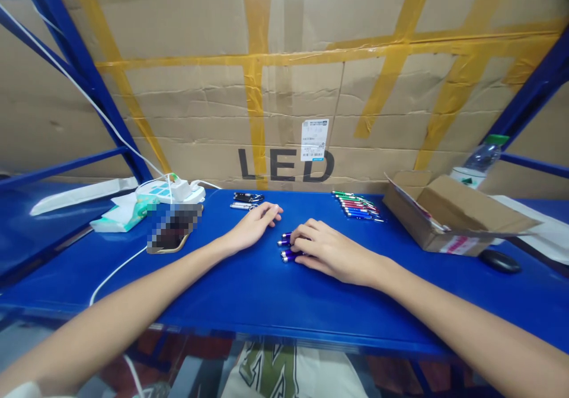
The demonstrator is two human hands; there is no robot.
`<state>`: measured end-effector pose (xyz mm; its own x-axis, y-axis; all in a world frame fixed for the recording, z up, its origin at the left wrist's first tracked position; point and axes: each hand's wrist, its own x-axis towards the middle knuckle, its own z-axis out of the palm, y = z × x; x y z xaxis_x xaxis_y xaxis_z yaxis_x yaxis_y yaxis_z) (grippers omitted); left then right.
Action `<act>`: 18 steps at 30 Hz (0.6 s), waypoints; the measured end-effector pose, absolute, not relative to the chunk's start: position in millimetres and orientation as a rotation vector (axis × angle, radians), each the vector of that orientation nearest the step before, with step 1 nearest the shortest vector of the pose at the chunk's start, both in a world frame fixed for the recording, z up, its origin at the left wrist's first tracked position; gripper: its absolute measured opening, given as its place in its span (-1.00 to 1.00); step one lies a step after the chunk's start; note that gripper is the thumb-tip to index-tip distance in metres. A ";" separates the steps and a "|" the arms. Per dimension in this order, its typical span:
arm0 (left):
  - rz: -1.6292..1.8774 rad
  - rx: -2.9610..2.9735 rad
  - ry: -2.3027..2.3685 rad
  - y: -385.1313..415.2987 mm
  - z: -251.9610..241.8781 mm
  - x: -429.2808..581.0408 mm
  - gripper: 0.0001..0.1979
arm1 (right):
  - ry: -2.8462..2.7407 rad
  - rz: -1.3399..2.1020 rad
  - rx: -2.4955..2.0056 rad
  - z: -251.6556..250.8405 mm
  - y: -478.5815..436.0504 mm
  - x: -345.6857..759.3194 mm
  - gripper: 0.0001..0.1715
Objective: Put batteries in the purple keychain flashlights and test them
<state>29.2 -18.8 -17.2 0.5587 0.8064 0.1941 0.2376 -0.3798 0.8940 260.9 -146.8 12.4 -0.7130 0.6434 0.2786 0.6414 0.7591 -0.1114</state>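
My right hand (333, 251) lies over a small group of shiny purple cylinders with silver ends (290, 257). Its fingers curl down onto them and hide part of the group. To its left, my left hand (254, 227) rests on the blue table, fingers loosely bent and partly out of sight, with nothing visible in it. Just beyond that hand lie small black and silver pieces with metal rings (248, 198). A row of green, red and blue pens (358, 206) is laid out behind my right hand.
An open cardboard box (438, 229) stands at the right, with a black computer mouse (500, 261) and a green-capped bottle (482, 158) nearby. Left are a phone (175, 232), a tissue pack (122, 215), a white power strip (191, 193) and a cable. A large taped carton (200, 101) closes the back.
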 end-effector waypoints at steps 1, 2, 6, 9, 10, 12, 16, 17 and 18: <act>0.803 1.896 0.852 -18.7 -17.2 29.4 -0.30 | -2.672 -0.013 -0.980 12.9 -147.7 260.1 -0.82; 0.801 1.887 0.857 -18.5 -17.2 29.6 -0.29 | -2.687 -0.039 -0.962 13.5 -148.6 259.1 -0.80; 0.798 1.838 0.870 -18.3 -16.8 29.9 -0.27 | -2.712 -0.128 -0.920 14.2 -151.4 254.7 -0.68; 0.804 1.826 0.859 -18.8 -17.0 29.8 -0.29 | -2.713 -0.094 -0.971 13.0 -151.1 253.8 -0.75; 0.805 1.824 0.855 -19.1 -17.3 29.8 -0.30 | -2.715 -0.069 -0.992 12.4 -150.8 253.9 -0.76; 0.814 1.817 0.849 -19.6 -17.9 29.9 -0.32 | -2.705 -0.022 -1.030 11.5 -150.6 254.4 -0.76; 0.866 1.772 0.830 -20.7 -17.6 30.7 -0.34 | -2.487 0.142 -1.149 10.5 -151.1 254.8 -0.76; 0.883 1.753 0.819 -21.0 -16.9 31.0 -0.35 | -2.397 0.194 -1.188 10.3 -150.8 255.1 -0.78; 0.905 1.731 0.809 -21.4 -15.8 31.3 -0.36 | -2.309 0.234 -1.216 10.2 -150.1 255.6 -0.79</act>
<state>31.3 -21.4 -15.8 0.4999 0.8417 0.2040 0.1091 -0.2949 0.9493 255.6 -150.1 10.2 -0.4650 0.8082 0.3613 0.7194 0.5828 -0.3778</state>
